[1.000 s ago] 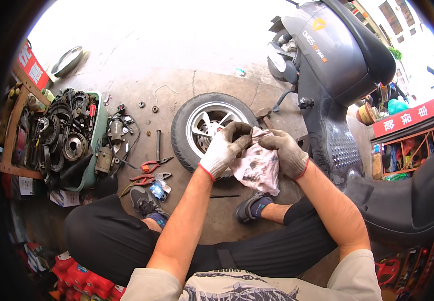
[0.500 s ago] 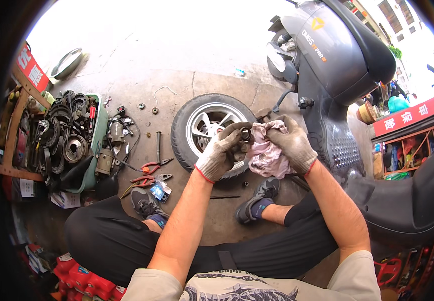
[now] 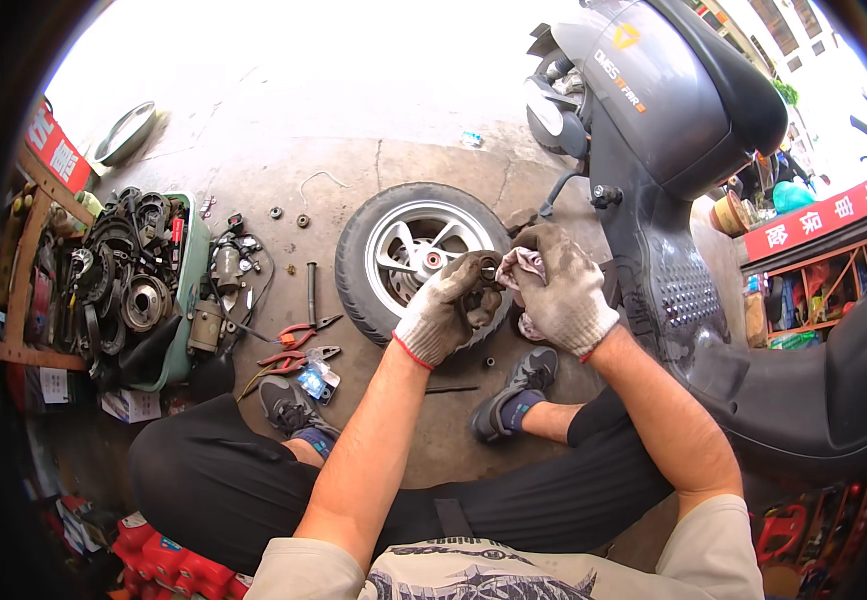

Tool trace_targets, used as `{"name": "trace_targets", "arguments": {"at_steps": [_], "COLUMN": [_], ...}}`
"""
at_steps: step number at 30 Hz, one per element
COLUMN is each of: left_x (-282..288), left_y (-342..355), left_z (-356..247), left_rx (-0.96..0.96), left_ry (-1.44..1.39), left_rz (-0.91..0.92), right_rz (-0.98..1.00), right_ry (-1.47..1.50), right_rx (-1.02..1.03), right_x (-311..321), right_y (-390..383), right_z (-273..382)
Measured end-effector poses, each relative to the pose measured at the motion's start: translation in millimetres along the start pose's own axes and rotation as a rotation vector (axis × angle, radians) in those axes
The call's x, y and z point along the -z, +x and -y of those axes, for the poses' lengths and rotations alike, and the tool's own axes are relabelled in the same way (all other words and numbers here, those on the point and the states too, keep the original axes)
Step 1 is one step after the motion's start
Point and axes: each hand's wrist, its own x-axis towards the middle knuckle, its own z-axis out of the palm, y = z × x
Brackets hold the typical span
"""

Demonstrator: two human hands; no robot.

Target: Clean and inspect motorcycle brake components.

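Observation:
My left hand [image 3: 446, 312], in a soiled white work glove, is closed around a small round metal part [image 3: 489, 271], mostly hidden by the fingers. Against it, my right hand [image 3: 559, 292], gloved alike, is closed on a crumpled pinkish rag [image 3: 527, 327], most of which lies behind the hand. Both hands meet just above the right side of a scooter wheel [image 3: 357, 262], which lies flat on the ground with its silver spoked rim facing up.
Left of the wheel lie a long bolt [image 3: 311, 290], red-handled pliers [image 3: 298, 334] and small rings [image 3: 302, 220]. A green bin [image 3: 189, 290] full of used brake parts stands farther left. A grey scooter [image 3: 673, 130] stands at right. A thin rod [image 3: 450, 388] lies between my shoes.
My right hand has moved left and turned over the metal part, bringing the rag against it. The rag, spread below the hand before, is now bunched and mostly covered.

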Motion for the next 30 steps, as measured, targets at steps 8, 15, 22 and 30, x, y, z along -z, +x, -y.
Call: {"name": "trace_targets", "arguments": {"at_steps": [8,15,22,30], "left_x": [-15,-15,-27,-19], "left_y": [-1,6,4,5], "left_z": [7,4,-2,-1], "left_rx": [-0.002,-0.047,-0.161,-0.116], "left_ry": [0.185,0.331,0.631,0.575], "left_rz": [-0.041,0.005,-0.064,-0.081], "right_rz": [0.134,0.17,0.233,0.132], "right_ry": [-0.179,-0.068,0.637,-0.045], "right_rx": [0.147,-0.238,-0.604,-0.288], "right_x": [6,8,3,1], "right_y": [8,9,13,4], "right_z": [0,-1,-35,-9]}}
